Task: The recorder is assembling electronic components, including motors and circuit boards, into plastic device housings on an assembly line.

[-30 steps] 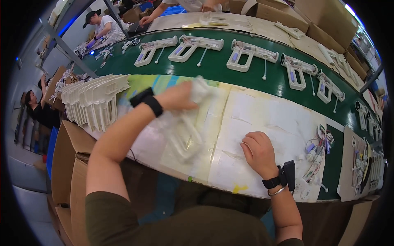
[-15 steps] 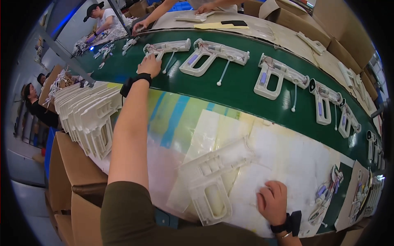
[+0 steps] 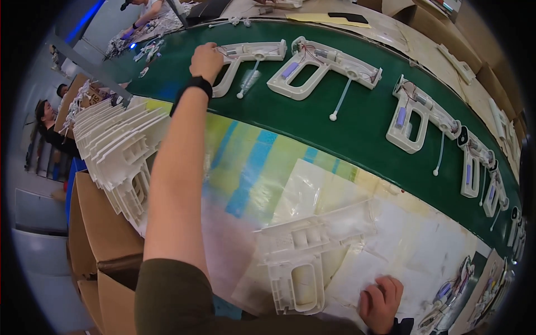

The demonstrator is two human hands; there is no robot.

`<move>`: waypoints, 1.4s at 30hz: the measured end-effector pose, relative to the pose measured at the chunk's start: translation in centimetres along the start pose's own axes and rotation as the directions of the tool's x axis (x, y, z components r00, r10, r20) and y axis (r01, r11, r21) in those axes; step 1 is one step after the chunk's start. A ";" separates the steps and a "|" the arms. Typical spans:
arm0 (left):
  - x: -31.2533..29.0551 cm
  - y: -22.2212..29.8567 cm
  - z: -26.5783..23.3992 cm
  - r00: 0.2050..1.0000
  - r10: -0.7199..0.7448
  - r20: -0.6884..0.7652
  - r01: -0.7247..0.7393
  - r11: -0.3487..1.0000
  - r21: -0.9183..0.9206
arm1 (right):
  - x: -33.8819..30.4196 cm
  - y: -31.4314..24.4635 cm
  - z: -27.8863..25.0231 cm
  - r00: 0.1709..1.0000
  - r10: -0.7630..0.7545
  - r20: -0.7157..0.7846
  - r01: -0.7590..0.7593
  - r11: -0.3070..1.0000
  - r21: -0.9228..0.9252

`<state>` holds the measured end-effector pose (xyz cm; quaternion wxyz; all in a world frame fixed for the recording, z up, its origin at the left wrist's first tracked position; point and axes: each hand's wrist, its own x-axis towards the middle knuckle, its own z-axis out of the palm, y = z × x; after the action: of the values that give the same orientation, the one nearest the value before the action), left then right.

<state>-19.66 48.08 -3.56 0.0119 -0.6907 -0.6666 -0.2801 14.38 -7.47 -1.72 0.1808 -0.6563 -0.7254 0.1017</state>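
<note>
My left hand (image 3: pixel 206 62) reaches across to the green belt, its fingers closed at the rear end of a white gun-shaped housing half (image 3: pixel 251 51) fitted with a motor and wires. The fingertips are partly hidden. A thin clear rod with a white ball end (image 3: pixel 249 81) hangs from that housing. Loosely curled, my right hand (image 3: pixel 382 304) rests on the work surface with its fingers slightly apart and nothing seen in them. Between my arms lies a bare white gun-shaped shell (image 3: pixel 296 237), inner ribs facing up, apart from both hands.
More fitted housings (image 3: pixel 324 67) line the green belt (image 3: pixel 357 131) to the right. White shells stand in a stack (image 3: pixel 120 156) at the left, above an open cardboard box (image 3: pixel 111 229). Wired parts (image 3: pixel 446 296) lie at the lower right. Other people (image 3: pixel 148 14) are at the far left.
My left hand has moved farther away, toward the housing's rear end. The view has shifted, so belt and table things appear farther right. My right hand stays on the surface.
</note>
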 end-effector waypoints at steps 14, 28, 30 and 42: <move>5.2 -3.7 3.3 0.957 0.126 0.260 -0.193 0.949 0.250 | 0.9 -0.9 0.8 0.999 0.033 -0.023 -0.032 0.999 0.005; 5.9 -3.4 2.7 0.844 0.221 0.489 -0.420 0.838 0.348 | 1.9 -2.1 1.2 0.998 0.049 -0.031 -0.048 0.999 0.009; 6.3 -3.3 2.7 0.801 0.205 0.562 -0.484 0.774 0.408 | 2.1 -2.3 1.3 0.998 0.052 -0.030 -0.052 0.999 0.008; 7.1 -4.4 3.7 0.857 0.198 0.477 -0.412 0.817 0.403 | 2.7 -2.7 1.8 0.998 0.052 -0.037 -0.052 0.998 0.019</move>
<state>-22.65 56.47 -5.44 0.0914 -0.8075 -0.5799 0.0570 11.04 -5.00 -2.00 0.1975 -0.6751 -0.7036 0.1007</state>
